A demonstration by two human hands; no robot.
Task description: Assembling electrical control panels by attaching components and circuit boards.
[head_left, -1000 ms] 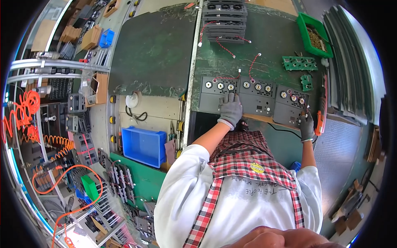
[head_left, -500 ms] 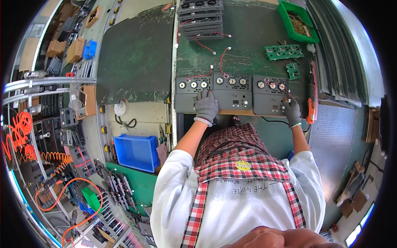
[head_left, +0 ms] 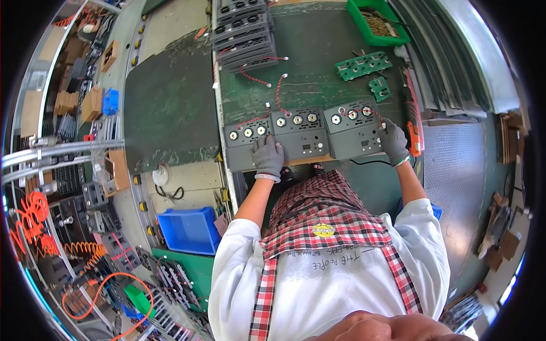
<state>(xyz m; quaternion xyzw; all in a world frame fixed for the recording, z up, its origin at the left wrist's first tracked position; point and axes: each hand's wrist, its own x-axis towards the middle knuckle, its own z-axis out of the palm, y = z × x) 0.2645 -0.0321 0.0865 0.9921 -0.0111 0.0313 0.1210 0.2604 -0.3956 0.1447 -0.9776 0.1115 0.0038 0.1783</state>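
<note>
Three dark grey panels lie side by side at the table's near edge: a left panel [head_left: 239,157], a middle panel [head_left: 296,134] and a right panel [head_left: 351,142]. Each has a row of three round openings with metal fittings and a red-and-black twisted wire. My left hand [head_left: 267,157], in a grey glove, rests with fingers laid out over the left panel's right part, near the middle panel. At the right panel's outer edge my gloved right hand [head_left: 394,144] grips the side, close to the wire's white plug; its fingertips are partly hidden.
Stacked grey panels [head_left: 244,40] with trailing wires stand at the far side. Green circuit boards [head_left: 364,65] lie to the right, beyond them a green bin [head_left: 375,28] of small parts. An orange-handled tool [head_left: 413,138] lies by my right hand. A blue crate [head_left: 187,230] sits at lower left.
The view has shifted and tilted. The right panel now sits at a slight angle to the middle one, with my right hand at its edge. My left hand stays on the left panel.
</note>
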